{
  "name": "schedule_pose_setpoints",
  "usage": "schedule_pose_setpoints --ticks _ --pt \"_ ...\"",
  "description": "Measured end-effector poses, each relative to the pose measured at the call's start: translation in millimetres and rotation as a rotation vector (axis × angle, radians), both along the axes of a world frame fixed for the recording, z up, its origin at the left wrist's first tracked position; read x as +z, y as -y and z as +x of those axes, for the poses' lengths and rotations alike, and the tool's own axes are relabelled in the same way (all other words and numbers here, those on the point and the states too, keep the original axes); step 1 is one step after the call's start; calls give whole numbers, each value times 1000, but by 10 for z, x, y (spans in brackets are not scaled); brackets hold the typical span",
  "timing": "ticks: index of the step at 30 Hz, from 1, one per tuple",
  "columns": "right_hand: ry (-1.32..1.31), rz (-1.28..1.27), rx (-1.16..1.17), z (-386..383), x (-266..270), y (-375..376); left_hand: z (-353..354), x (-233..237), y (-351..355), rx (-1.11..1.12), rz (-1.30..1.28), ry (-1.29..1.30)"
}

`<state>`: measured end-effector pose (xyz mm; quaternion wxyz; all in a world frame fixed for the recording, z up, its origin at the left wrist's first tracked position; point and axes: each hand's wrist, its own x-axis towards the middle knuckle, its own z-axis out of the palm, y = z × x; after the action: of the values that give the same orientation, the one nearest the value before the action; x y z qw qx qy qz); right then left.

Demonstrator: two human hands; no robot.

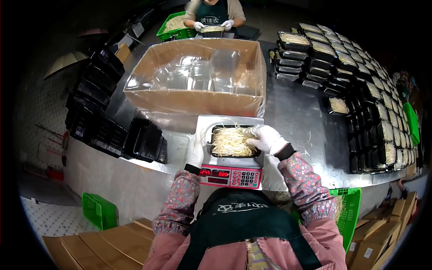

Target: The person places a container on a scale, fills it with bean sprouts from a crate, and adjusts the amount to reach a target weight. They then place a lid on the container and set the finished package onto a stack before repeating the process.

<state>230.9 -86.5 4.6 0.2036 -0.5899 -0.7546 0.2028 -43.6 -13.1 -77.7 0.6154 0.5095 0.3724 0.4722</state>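
Sprouts [230, 143] were seen heaped in a black tray [227, 128], which was set on the platform of a scale [231, 176] at the lower middle of the frame, on a steel worktop [297, 121].

The left hand [195, 152], in a white glove, was held against the left end of the tray. Its fingers were mostly hidden, so it could not be told whether they were apart or together. The right hand [266, 138], also gloved, was laid on the sprouts at the upper right corner of the tray with its fingers curled downward. Whether a tuft was pinched could not be told.

Just above the scale, a large cardboard box [193, 101] lined with clear film was placed. Stacks of empty black trays [96, 103] were ranged at the left of the frame, and rows of filled trays [360, 85] were piled at the right. A green crate [350, 211] was seen at the lower right, beside the person's elbow.

At the top middle, a co-worker's gloved hands [213, 24] were held around another tray [212, 30], next to a second green crate [173, 28].
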Motion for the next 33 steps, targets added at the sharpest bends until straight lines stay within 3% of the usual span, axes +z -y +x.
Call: schedule_pose_setpoints --ticks 1,8,10,11,14,15,19,22,25,29,33 --pt "-28 -25 -25 -16 218 70 -84 -4 26 -16 21 -41" --pt "-78 139 -162 73 195 221 -247 -13 310 -6 71 -155" --pt "-18 202 -91 -38 144 178 -165 220 357 -7 353 -515" --pt "-12 258 -80 -110 76 153 -89 373 398 34 435 -544" --pt "-11 335 -57 -340 21 82 -66 190 330 -9 484 -595" --pt "20 352 -44 -393 -19 57 -59 267 340 12 527 -587" --pt "111 345 -5 -477 -269 -40 -63 297 298 127 153 -70" --pt "120 353 -13 -517 -337 -22 -19 676 255 149 412 -225" --pt "115 327 11 -506 -282 -2 271 933 257 91 735 -607" --pt "-24 251 43 -284 -224 68 610 554 268 -146 886 -914" --pt "-214 153 -67 15 70 331 446 883 311 -323 739 -625"
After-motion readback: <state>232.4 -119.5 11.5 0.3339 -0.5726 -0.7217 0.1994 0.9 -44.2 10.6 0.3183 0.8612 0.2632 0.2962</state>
